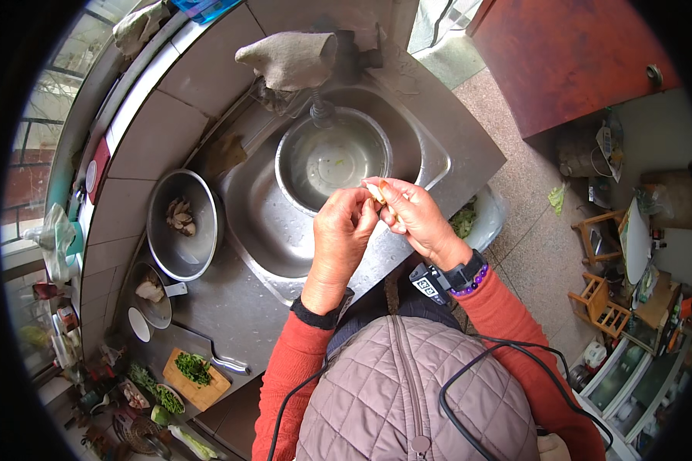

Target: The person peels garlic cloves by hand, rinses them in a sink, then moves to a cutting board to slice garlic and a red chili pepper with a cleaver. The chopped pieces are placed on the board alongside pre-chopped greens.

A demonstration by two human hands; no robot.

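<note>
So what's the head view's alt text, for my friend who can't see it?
A person's left hand and right hand hold a small pale piece at a sink with a metal bowl in it. On the counter, to the left: another bowl with bits, and a board with greens.

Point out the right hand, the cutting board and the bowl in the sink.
Right hand (421, 218), head view: middle of the hand.
Cutting board (204, 395), head view: bare surface.
Bowl (293, 169), head view: inner wall.

The pale piece between the 2 hands is partly covered and too small to identify.
</note>
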